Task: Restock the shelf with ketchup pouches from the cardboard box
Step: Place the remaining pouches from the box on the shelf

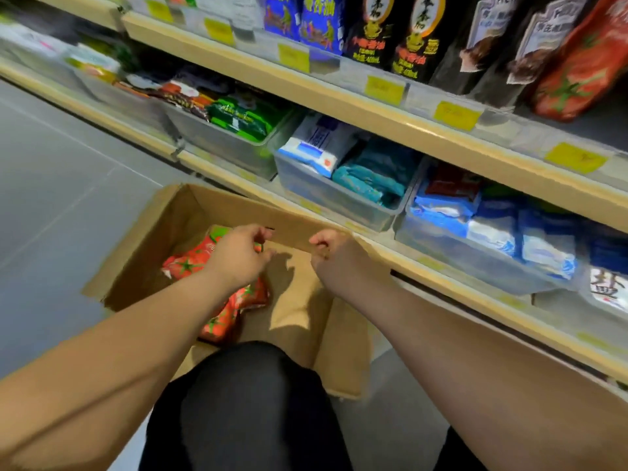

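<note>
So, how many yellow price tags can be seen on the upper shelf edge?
6, in a row along the rail: first, second, third, fourth, fifth, sixth. More may lie outside the frame.

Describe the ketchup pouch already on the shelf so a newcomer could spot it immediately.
Start at the top shelf with yellow price tags and follow it to the far right. The ketchup pouch leans there beside dark pouches; it alone is bright red with tomato pictures.

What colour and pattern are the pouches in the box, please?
Red with green-topped tomatoes on the pouches, head view.
</note>
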`<state>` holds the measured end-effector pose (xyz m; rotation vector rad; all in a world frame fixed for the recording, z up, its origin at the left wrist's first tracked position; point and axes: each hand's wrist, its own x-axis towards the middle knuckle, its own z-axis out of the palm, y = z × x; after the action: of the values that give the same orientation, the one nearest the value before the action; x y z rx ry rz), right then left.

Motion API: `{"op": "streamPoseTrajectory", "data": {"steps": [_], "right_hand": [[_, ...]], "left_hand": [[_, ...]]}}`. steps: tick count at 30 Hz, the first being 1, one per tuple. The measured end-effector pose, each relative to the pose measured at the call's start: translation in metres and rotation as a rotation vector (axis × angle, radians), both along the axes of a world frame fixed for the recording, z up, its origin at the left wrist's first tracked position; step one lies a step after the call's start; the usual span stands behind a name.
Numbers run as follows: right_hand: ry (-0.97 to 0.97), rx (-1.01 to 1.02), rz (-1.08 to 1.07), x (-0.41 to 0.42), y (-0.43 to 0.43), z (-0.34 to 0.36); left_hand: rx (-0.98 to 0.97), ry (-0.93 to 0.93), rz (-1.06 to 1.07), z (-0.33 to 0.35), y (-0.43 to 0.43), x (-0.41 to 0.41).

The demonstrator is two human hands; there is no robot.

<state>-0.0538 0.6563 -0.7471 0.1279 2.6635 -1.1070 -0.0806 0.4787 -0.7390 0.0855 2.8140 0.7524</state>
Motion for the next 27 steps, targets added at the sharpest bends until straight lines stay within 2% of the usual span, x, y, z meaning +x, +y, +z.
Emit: {"op": "streamPoseTrajectory", "data": {"steps": [8, 14, 18, 24, 27], "right_hand": [[-0.286, -0.009, 0.048, -0.026, -0.075, -0.078], [-0.588, -0.112, -0.042, -0.039, -0.107, -0.128], [-0.662, -0.186, -0.123, -0.044, -0.121, -0.15], [-0.707, -0.382, -0.251, -0.041, -0.136, -0.165], [-0.724, -0.472, -0.349, -0.04, -0.136, -0.167]], "left_hand": [[0.041, -0.329, 0.181, -0.084, -0.081, -0.001], [0.04, -0.481, 0.256, -0.125, -0.1, -0.014], [0.069, -0.5, 0.206, -0.142, -0.1, -0.025], [0.128, -0.484, 0.272, -0.147, -0.082, -0.033], [0.162, -0.463, 0.384, -0.144, -0.074, -0.035]]}}
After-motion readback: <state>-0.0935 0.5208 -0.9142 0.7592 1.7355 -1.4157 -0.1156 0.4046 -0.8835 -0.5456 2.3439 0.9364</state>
